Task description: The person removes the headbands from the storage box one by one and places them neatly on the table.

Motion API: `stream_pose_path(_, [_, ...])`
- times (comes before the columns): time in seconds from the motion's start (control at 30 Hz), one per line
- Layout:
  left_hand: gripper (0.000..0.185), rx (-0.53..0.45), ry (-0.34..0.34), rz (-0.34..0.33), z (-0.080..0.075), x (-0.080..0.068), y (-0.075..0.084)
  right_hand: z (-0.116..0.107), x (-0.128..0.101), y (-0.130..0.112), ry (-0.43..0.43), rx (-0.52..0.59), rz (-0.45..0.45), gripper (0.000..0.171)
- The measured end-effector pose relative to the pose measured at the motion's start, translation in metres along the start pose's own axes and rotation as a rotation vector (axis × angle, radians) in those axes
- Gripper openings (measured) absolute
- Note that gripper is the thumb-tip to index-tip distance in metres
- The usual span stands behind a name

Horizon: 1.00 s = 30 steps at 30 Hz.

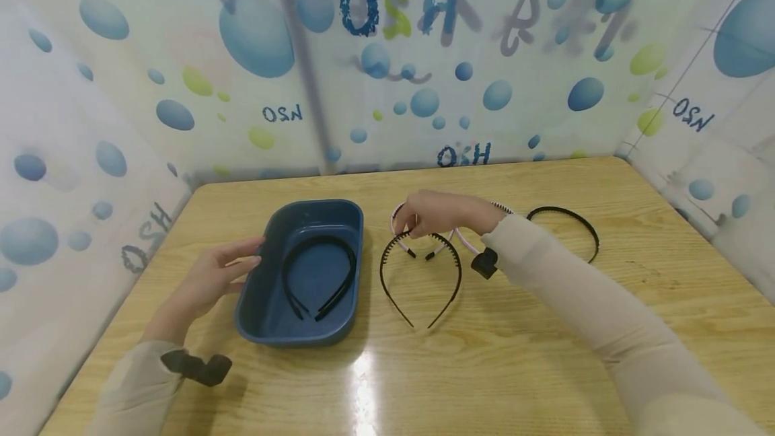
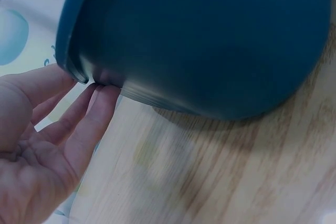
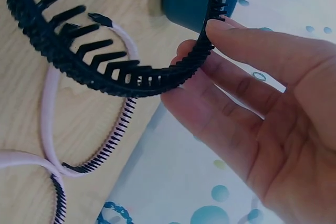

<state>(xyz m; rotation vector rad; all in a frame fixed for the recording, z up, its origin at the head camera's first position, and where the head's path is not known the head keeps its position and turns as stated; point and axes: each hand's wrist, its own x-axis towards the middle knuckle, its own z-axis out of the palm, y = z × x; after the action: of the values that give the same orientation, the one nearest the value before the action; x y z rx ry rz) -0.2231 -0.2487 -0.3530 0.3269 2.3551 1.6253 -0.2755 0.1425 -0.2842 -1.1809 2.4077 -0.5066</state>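
My right hand (image 1: pixel 432 212) pinches a black toothed headband (image 1: pixel 383 268) at the top of its arch, thumb on one side and fingers on the other. The headband's two ends point towards me; in the right wrist view its long teeth (image 3: pixel 102 45) show clearly. My left hand (image 1: pixel 212 274) touches the left side of a blue plastic basin (image 1: pixel 348 335) with nearly straight fingers; the left wrist view shows the fingertips (image 2: pixel 107 95) against its outer wall, just below the rim. Inside the basin lie black headbands (image 1: pixel 348 281), overlapping so that I cannot tell how many.
Pink headbands (image 3: pixel 47 114) with black teeth lie crossed on the wooden table (image 1: pixel 484 369), partly hidden behind my right hand. Farther right is another black headband (image 1: pixel 572 214), partly covered by my sleeve. A bubble-print curtain (image 1: pixel 375 120) borders the table's back and sides.
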Motion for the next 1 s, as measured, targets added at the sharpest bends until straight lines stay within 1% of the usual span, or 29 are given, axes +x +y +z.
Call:
stream_pose_path(0.13, [0.057,0.018,-0.001,-0.008,-0.001,-0.001,-0.001,0.006,-0.001,0.002,-0.010,-0.013,-0.009,0.025])
stream_pose_path(0.27, [0.058,0.027,-0.006,-0.021,-0.003,-0.003,-0.001,0.012,0.000,0.004,-0.018,0.002,-0.021,0.025])
stream_pose_path(0.37, [0.058,0.023,-0.005,-0.020,-0.003,-0.003,-0.002,0.016,0.001,0.003,-0.016,0.010,-0.041,0.025])
stream_pose_path(0.53, [0.057,0.045,-0.004,-0.011,-0.003,-0.004,-0.001,0.021,0.001,0.001,-0.023,0.009,-0.070,0.024])
stream_pose_path(0.7, [0.057,0.062,-0.002,-0.001,-0.003,-0.002,-0.001,0.027,0.003,0.004,-0.043,0.009,-0.036,0.024])
stream_pose_path(0.87, [0.057,0.052,-0.006,-0.003,-0.003,-0.002,-0.001,0.033,0.006,0.009,-0.049,0.001,-0.008,0.025])
stream_pose_path(1.0, [0.057,0.036,-0.014,-0.002,-0.003,-0.002,-0.002,0.037,0.009,0.012,-0.044,0.036,-0.010,0.024])
